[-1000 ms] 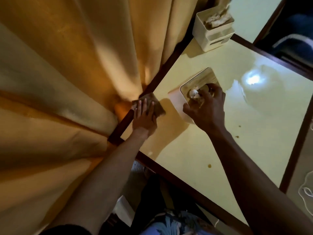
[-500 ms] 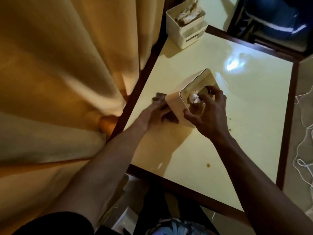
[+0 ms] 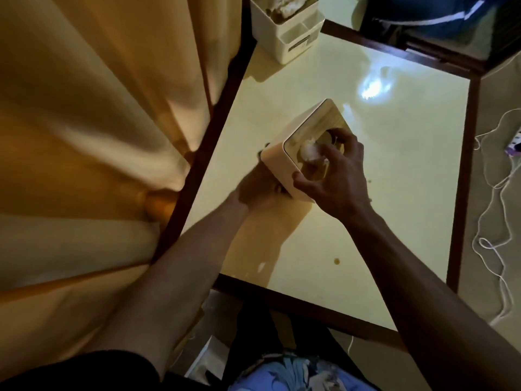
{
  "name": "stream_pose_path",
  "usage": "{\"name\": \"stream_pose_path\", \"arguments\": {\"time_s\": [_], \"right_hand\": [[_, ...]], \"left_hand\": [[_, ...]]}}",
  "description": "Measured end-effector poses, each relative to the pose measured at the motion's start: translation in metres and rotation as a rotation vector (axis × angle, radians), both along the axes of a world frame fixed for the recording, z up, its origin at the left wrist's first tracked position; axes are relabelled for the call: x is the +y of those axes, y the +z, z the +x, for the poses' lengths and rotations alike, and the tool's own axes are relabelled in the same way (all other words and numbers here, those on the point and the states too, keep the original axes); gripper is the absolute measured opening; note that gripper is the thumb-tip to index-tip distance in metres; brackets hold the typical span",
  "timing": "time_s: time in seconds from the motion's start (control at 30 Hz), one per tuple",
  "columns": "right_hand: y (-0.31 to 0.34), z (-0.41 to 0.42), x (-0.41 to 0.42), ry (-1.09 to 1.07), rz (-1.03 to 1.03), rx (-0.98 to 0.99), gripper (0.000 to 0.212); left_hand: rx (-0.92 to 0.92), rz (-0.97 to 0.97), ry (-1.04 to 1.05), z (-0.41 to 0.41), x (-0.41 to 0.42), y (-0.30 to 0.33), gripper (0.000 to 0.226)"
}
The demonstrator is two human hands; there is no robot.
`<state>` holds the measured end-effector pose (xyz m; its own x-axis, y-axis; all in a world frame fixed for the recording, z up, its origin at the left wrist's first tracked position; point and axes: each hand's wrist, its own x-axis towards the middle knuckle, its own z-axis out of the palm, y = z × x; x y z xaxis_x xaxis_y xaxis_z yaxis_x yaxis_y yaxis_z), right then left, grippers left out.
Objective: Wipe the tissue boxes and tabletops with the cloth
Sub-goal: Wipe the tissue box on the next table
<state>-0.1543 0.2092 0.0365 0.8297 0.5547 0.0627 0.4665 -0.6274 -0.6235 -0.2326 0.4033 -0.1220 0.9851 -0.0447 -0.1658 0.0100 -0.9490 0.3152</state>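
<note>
Fingers of my right hand [image 3: 335, 179] clamp the cream square plastic tissue box [image 3: 284, 162], tipped up on the shiny pale yellow tabletop [image 3: 380, 193]. My left hand [image 3: 258, 187] is tucked low against the box side; I think it presses the dark cloth [image 3: 263, 149] there, but I cannot tell its grip. I should hold the box firm and rub every side. Close by hang orange curtains [image 3: 98, 136], with a white plastic organizer box [image 3: 284, 35] at the far corner. Small brown spots [image 3: 337, 261] need wiping too.
</note>
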Motion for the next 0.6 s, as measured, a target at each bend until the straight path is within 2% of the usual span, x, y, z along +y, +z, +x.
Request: {"name": "stream_pose_path", "arguments": {"time_s": [0.1, 0.23, 0.37, 0.47, 0.6], "right_hand": [[-0.002, -0.006, -0.003, 0.041, -0.022, 0.000, 0.059], [-0.002, -0.025, 0.003, 0.161, -0.044, 0.001, 0.064], [-0.005, -0.056, 0.014, 0.329, -0.051, -0.017, 0.066], [-0.005, -0.078, 0.018, 0.432, -0.013, -0.019, 0.065], [-0.002, -0.095, 0.016, 0.503, -0.004, -0.031, 0.061]], "left_hand": [[-0.113, -0.109, 0.010, -0.053, -0.045, -0.006, 0.057], [-0.174, -0.155, 0.248, -0.143, -0.075, -0.004, 0.060], [-0.170, -0.103, 0.670, -0.213, -0.081, 0.000, 0.057], [-0.193, -0.044, 0.890, -0.242, -0.111, 0.000, 0.057], [-0.165, -0.096, 0.948, -0.231, -0.186, 0.006, 0.058]]}}
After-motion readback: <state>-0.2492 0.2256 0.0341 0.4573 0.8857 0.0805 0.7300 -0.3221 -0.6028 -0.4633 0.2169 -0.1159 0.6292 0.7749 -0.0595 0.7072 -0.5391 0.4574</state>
